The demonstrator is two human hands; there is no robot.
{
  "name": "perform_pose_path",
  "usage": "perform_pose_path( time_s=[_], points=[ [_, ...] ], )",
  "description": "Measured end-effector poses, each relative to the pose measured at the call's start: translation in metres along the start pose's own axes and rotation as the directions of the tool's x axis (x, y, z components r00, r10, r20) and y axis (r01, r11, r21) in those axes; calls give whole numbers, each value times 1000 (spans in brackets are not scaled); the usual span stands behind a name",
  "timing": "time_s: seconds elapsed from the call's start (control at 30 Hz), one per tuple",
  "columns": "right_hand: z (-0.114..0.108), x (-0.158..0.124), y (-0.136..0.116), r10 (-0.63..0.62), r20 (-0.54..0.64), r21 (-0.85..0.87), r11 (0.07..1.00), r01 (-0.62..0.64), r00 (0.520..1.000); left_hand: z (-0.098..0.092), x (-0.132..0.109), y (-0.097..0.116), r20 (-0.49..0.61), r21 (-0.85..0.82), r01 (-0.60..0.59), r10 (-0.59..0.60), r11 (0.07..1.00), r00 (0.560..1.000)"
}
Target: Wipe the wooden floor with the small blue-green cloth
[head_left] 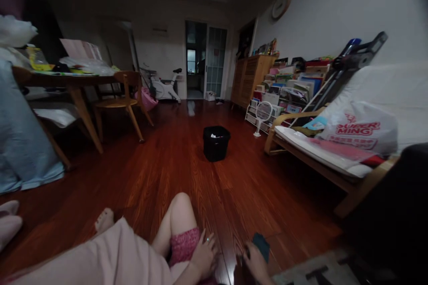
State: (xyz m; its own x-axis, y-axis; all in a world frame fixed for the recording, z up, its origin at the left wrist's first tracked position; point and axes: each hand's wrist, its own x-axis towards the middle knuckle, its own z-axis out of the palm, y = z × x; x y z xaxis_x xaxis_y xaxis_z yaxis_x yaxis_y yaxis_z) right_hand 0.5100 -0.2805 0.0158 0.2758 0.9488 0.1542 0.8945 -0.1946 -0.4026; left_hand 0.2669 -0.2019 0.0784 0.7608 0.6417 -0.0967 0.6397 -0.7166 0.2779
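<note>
Low on the wooden floor (160, 164), a dark teal object (261, 246) is gripped in the right hand (253, 262), close to the body. The left hand (203, 256) is laid open on pink knitted fabric (183, 246) at the knee, apparently to steady it. A black bin (216, 142) is set well ahead.

**Dim living room with a red-brown wooden floor (187, 173).**
A black bin (216, 143) stands alone at mid-floor. At far left, a cluttered tabletop (67, 81) has a wooden chair (120, 100) beside it and a pale blue cloth (20, 142) hanging nearer the viewer. A white exercise bike (163, 88) stands by the far doorway (195, 60). Along the right wall are a round clock (281, 4), a wooden cabinet (249, 78), a packed book rack (287, 91) and a white racket-shaped swatter (264, 113). On the near right, a lounge chair (321, 160) carries a white plastic bag (361, 129), with a stick vacuum (347, 62) leaning behind it.
</note>
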Motion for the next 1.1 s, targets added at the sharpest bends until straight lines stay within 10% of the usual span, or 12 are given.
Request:
perform_pose_path(
  time_s=[0.3, 0.6, 0.77, 0.93, 1.1],
  points=[
    [82, -10, 53, 99, -172, -105, 987, -118, 980, -13, 6, 18, 25, 76, 31, -33, 997, 999],
    [33, 20, 50, 152, 85, -266, 956, -125, 985, 9, -13, 15, 143, 122, 69, -87, 990, 986],
    [44, 2, 36, 155, 146, -283, 953, -109, 977, 19, -12, 6, 185, 116, 84, -105, 990, 977],
    [57, -32, 44, -154, 242, -202, 958, 205, 958, 30, -3, 1, 248, 71, 126, -140, 989, 959],
    [41, 9, 66, -56, 213, -215, 971, 103, 975, 40, 6, 0, 294, 50, 149, -157, 988, 943]
  ],
)
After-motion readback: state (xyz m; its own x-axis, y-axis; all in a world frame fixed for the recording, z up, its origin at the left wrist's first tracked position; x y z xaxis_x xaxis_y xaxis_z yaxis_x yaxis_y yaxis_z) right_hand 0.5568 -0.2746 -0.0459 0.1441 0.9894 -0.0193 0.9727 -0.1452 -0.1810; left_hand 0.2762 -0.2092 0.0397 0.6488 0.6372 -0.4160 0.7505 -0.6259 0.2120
